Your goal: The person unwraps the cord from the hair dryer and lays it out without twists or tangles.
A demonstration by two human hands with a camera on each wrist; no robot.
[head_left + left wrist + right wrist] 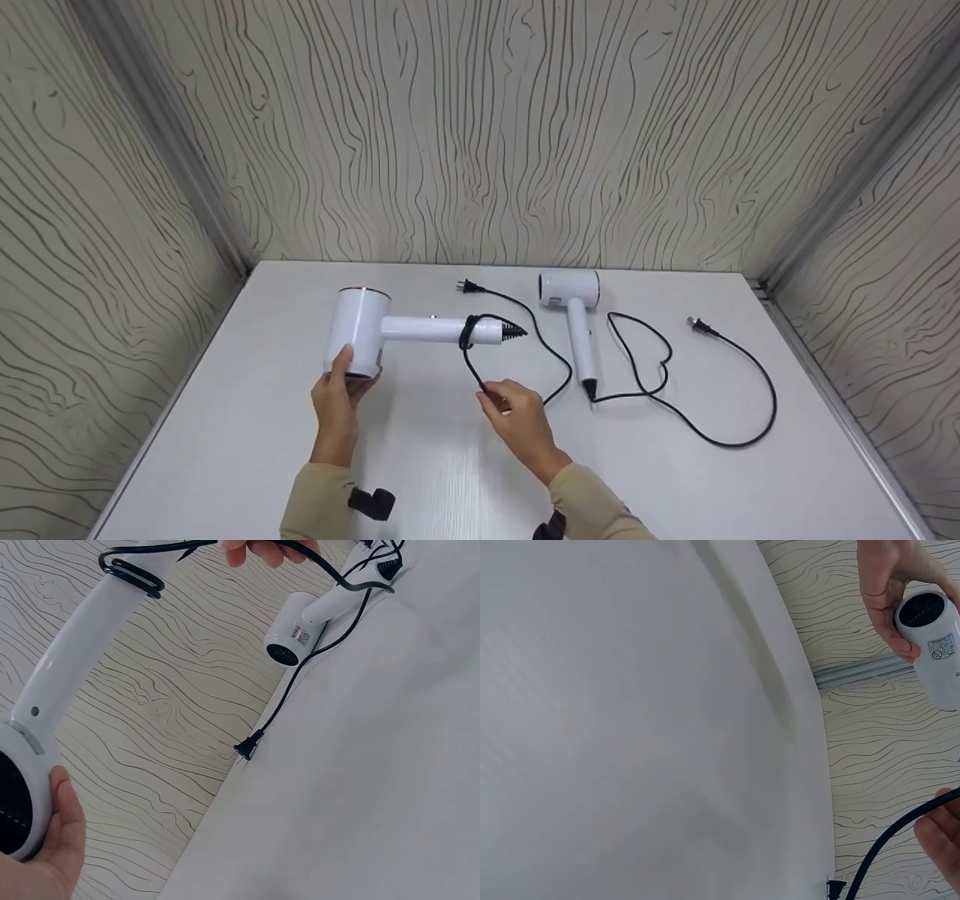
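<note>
A white hair dryer (358,330) is held up on the left side in the head view, its handle pointing right. My left hand (339,405) grips the lower end of its barrel, thumb on the near side. The black cord (469,334) loops round the handle close to its end. Below that loop my right hand (519,421) pinches the cord between thumb and fingers. In the left wrist view, the cord coils (133,577) sit wrapped on the handle. The right wrist view shows the barrel's dark round end (922,610) beside the left hand's fingers.
A second white hair dryer (570,289) lies on the white table (247,450), its black cord (739,445) curving right to a plug (701,325). The held dryer's cord runs to another plug (471,286) at the back. Wood-patterned walls (480,135) enclose the table.
</note>
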